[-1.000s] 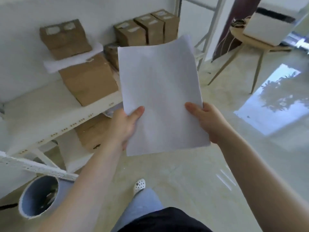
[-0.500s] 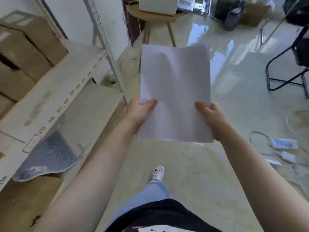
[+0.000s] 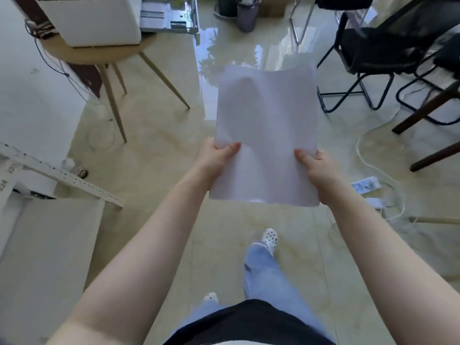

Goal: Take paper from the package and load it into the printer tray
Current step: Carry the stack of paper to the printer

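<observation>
I hold a thin stack of white paper (image 3: 268, 125) in front of me over the floor, its far end sagging slightly. My left hand (image 3: 214, 158) grips its near left edge, thumb on top. My right hand (image 3: 316, 168) grips the near right edge the same way. A white printer (image 3: 92, 23) stands on a small round wooden table (image 3: 74, 52) at the far left, about two steps ahead. Its tray is not visible from here.
A white metal shelf (image 3: 62, 175) runs along the left. Black folding chairs (image 3: 373, 53) stand at the far right, beside dark wooden legs (image 3: 423, 113). A white cable and power strip (image 3: 367, 185) lie on the glossy tiled floor to the right. My foot (image 3: 270, 237) steps forward.
My view has swung right, away from the shelf with cardboard boxes, toward the printer table. Both hands keep the same hold on the paper, and I have stepped forward.
</observation>
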`<action>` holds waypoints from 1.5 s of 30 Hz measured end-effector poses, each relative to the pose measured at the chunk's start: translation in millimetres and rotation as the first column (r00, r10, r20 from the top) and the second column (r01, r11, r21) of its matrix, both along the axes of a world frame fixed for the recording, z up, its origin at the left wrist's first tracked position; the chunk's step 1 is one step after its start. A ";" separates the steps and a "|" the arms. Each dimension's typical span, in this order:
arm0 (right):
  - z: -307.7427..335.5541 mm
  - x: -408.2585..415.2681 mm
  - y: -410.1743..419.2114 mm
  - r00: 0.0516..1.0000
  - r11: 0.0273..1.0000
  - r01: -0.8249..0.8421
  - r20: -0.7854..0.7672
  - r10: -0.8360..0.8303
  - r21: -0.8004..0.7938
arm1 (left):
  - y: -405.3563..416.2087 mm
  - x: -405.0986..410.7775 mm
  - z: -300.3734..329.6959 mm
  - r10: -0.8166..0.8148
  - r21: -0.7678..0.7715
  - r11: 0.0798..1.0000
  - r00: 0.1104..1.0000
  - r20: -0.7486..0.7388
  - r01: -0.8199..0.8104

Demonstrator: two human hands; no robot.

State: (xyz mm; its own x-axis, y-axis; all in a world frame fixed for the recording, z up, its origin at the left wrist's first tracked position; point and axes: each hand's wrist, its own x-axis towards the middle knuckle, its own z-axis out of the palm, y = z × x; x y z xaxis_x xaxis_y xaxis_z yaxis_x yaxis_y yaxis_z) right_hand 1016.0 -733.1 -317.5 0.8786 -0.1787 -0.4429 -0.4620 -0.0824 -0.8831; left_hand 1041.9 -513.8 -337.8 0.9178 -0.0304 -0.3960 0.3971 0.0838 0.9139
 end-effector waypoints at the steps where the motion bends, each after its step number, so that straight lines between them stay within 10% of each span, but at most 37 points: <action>1: -4.4 20.9 -12.5 1.000 1.000 0.007 0.003 -0.007 0.004 | -13.7 20.8 -2.0 -0.004 0.004 1.000 1.000 0.001 0.004; 29: 13.7 606.3 -225.8 0.999 1.000 0.026 -0.025 -0.026 -0.004 | -232.5 612.6 7.3 -0.021 0.039 0.999 1.000 -0.012 0.022; 45: -8.2 973.5 -209.1 0.940 0.941 -0.340 -0.048 0.339 -0.006 | -217.7 892.9 -3.1 0.304 0.129 0.948 0.949 -0.088 -0.292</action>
